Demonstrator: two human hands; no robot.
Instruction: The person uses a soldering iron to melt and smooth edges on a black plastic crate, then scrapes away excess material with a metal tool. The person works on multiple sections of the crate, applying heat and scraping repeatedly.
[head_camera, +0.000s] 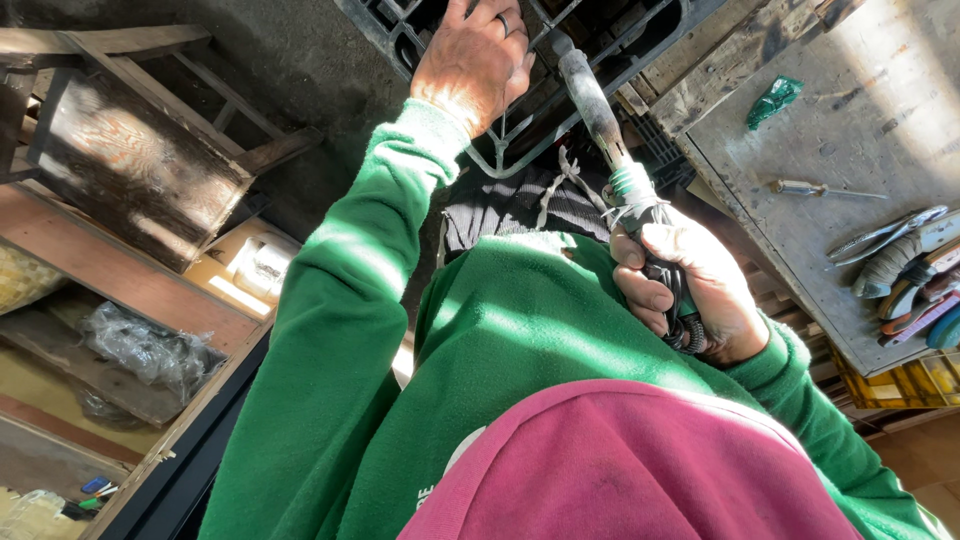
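Note:
My left hand (478, 62), with a ring on one finger, lies flat, fingers closed, on a black plastic crate (400, 35) at the top of the view, just above a bent grey metal rod (505, 165). Lower right, my right hand (680, 285) grips the handle of a long torch-like tool (598, 110). Its handle is wrapped in green tape (630, 185), a coiled cable (690, 330) runs under my palm, and its dark tip points up beside my left hand. Green sleeves cover both arms. A pink cloth (640, 470) fills the bottom of the view.
A grey metal workbench (800, 140) on the right carries a screwdriver (822, 188), pliers (885, 235), a green packet (775, 98) and other hand tools. A wooden stool (130, 150) and wooden shelves holding a plastic bag (150, 350) are on the left.

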